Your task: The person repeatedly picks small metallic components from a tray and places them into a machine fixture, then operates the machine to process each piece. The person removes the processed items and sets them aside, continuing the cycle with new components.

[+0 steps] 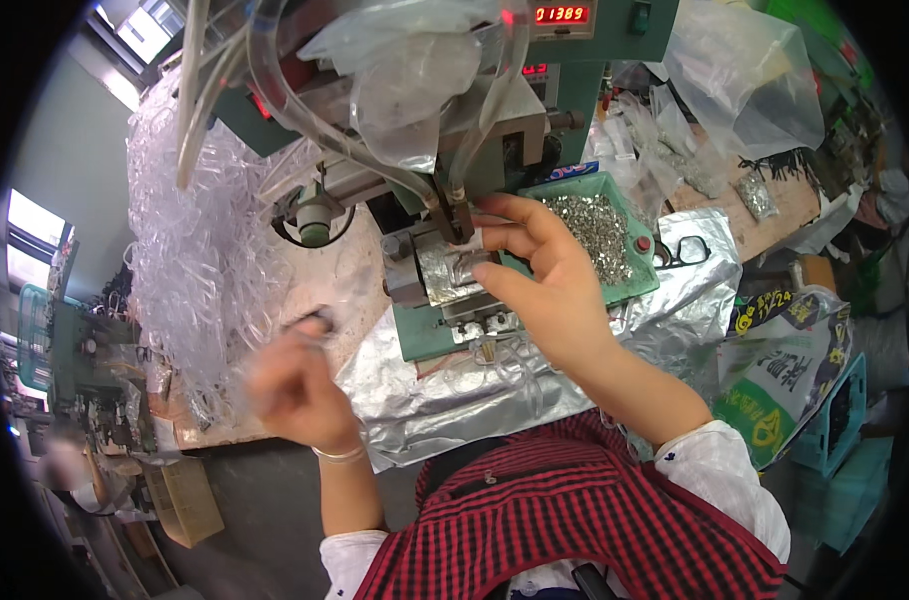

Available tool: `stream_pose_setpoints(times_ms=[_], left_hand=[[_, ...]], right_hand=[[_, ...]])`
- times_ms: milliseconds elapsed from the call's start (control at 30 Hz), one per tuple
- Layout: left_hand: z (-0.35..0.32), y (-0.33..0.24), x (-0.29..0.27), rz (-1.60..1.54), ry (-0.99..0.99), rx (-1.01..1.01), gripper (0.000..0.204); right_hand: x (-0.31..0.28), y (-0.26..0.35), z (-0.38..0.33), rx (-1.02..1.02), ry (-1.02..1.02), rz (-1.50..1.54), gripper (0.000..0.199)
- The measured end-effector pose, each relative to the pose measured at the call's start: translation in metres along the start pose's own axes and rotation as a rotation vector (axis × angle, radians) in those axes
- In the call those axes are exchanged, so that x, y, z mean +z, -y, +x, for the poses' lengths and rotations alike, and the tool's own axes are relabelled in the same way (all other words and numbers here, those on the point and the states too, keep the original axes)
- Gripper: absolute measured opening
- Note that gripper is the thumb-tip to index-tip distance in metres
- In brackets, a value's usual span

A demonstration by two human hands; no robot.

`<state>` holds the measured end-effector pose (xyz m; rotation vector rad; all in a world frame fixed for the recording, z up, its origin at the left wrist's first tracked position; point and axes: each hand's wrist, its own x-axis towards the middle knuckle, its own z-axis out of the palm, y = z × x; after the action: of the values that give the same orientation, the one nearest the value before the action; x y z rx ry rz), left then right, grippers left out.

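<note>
My right hand (pixel 555 275) is at the metal fixture (pixel 445 272) of a green bench machine (pixel 625 25). Its thumb and index finger curl together at the fixture's right side, just beneath the machine's tool head (pixel 460 215). What they pinch, if anything, is hidden. My left hand (pixel 300 385) is off to the left of the fixture and smeared by motion, so its fingers cannot be read. A small dark thing (pixel 320 320) shows at its fingertips, too blurred to name.
Small metal parts fill a green tray (pixel 630 290) right of the fixture. Crumpled foil (pixel 405 400) covers the table's front. A black glasses frame (pixel 690 250) lies on foil at right. Clear plastic pieces (pixel 205 250) are heaped at left. Clear tubes (pixel 275 90) hang over the machine.
</note>
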<state>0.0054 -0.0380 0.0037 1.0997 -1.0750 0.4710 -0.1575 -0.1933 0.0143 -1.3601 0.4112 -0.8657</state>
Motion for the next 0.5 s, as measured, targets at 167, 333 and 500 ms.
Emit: stream_pose_setpoints(times_ms=[167, 333, 500], left_hand=[[-0.005, -0.017, 0.031, 0.046, 0.621, 0.412, 0.015], [-0.009, -0.001, 0.049, 0.122, 0.714, 0.546, 0.014], [-0.005, 0.000, 0.048, 0.089, 0.774, 0.528, 0.018]], right_hand=[[-0.068, -0.033, 0.007, -0.279, -0.081, -0.883, 0.024], [-0.130, -0.088, -0.009, -0.360, -0.270, -1.309, 0.021], [-0.116, -0.088, 0.006, -0.407, -0.282, -1.232, 0.015]])
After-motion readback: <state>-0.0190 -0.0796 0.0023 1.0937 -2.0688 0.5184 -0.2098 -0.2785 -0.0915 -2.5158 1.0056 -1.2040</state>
